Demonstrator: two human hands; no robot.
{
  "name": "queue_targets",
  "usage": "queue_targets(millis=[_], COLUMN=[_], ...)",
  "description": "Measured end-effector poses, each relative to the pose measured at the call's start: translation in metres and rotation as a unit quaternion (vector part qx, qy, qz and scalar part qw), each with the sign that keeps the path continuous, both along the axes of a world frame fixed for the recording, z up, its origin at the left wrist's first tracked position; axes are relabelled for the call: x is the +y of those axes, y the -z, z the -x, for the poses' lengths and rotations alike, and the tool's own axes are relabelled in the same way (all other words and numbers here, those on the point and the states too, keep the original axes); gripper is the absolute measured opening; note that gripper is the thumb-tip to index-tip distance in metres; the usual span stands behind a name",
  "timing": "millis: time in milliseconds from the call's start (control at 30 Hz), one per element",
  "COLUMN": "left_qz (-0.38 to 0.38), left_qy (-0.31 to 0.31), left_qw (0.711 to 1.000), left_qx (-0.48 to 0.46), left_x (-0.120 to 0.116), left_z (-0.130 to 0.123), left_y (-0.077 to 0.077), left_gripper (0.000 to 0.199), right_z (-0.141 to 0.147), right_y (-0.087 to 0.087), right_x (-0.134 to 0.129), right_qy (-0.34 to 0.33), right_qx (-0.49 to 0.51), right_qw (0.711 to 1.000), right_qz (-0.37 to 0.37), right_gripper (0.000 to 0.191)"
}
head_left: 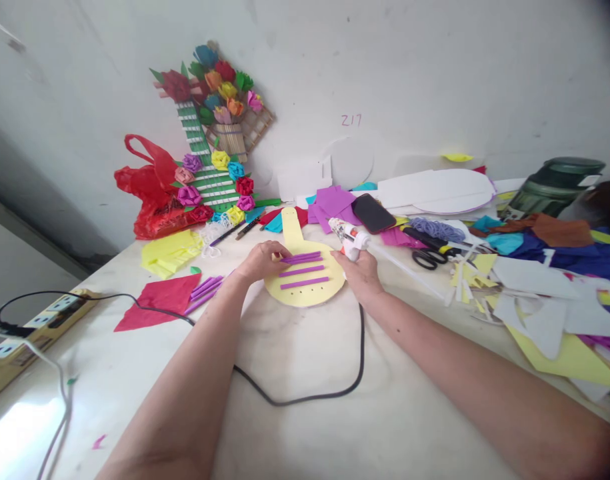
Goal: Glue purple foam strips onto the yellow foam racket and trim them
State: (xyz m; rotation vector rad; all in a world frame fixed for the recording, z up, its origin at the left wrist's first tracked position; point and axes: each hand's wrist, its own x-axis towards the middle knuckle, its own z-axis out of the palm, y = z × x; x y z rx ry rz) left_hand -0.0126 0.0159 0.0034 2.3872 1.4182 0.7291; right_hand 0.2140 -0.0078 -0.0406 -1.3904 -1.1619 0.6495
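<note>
Across the broad whitish counter (295,440), a long black cable (362,340) looped in front of a round pale-yellow card with a tab handle (305,277), which lay flat between the left hand (265,261) and the right hand (362,272), the two held apart. The right was wrapped round a white glue gun (352,235); the left seemed to pinch the farthest of several slim purple rods (305,283) lying across the card, beyond a row of tiny dark dots (302,291). A snagged cable could have jerked the gun, a nudge skewed unset rods, or hot glue burnt skin.
</note>
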Motion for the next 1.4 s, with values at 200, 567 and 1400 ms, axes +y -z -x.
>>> queue_targets(millis=[200,567,1400], left_qz=[-0.018,-0.06,-0.125], left_qy=[0.001,-0.202,-0.101], left_qw=[1.0,0.973,0.98], left_qx=[0.009,-0.099,0.119], left_x=[-0.002,0.003,0.001], left_z=[-0.003,0.037,-0.024], left_y=[-0.001,0.007,0.026], left_gripper=[0.021,0.026,0.043], right_z=[0.0,-0.001,0.007], right_y=[0.0,0.001,-0.015], right_x=[0.0,0.001,-0.014], right_qy=[-0.001,-0.003,-0.083], right_qx=[-0.003,-0.007,-0.07], right_qw=[1.0,1.0,0.994], right_qz=[0.005,0.004,-0.017], right_gripper=[0.036,0.036,0.031])
